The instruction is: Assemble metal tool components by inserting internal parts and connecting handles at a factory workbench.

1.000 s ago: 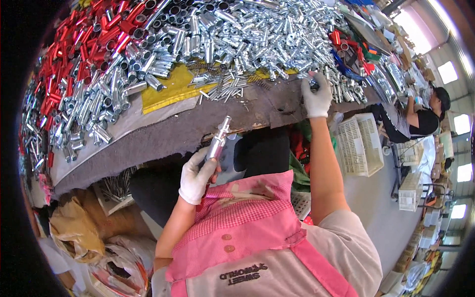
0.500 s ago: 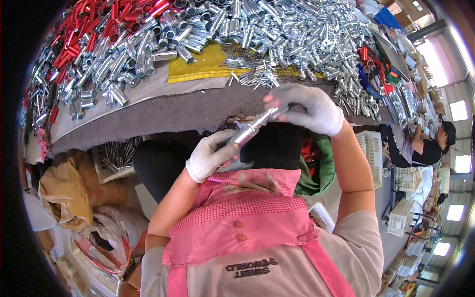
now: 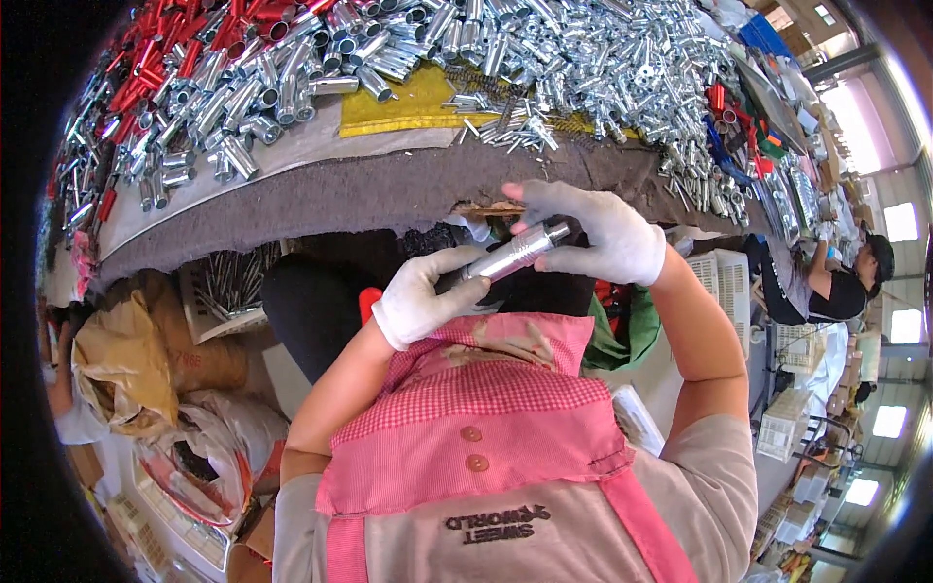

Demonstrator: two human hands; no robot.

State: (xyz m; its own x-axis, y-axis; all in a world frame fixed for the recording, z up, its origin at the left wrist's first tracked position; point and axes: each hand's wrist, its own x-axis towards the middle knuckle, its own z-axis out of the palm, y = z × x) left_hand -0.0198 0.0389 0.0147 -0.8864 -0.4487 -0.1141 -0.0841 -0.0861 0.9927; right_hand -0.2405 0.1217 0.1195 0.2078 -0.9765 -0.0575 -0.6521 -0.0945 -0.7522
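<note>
Between my hands a shiny silver metal tube (image 3: pixel 513 255) lies at a slant, its narrower stepped tip up to the right. My left hand (image 3: pixel 425 296), in a white glove with bare fingertips, is closed round its lower end. At the upper end, my gloved right hand (image 3: pixel 612 236) has its thumb and a finger on either side of the tube, while the index finger stretches out toward the table. Beyond my hands, small silver parts (image 3: pixel 525 128) and loose coil springs (image 3: pixel 486 85) lie near the table's front.
Silver tubes (image 3: pixel 292 83) and red tubes (image 3: pixel 160 68) heap up on the cloth-covered table (image 3: pixel 292 199), partly over a yellow sheet (image 3: pixel 389 115). Below stand a crate of thin metal rods (image 3: pixel 233 291), brown sacks (image 3: pixel 126 360) and a green bag (image 3: pixel 637 325). Another person (image 3: pixel 841 287) sits at right.
My right hand has turned and lowered slightly, and its fingers have shifted around the tube's upper end. The tube has moved slightly right and lies flatter. A red object now shows beside my left wrist.
</note>
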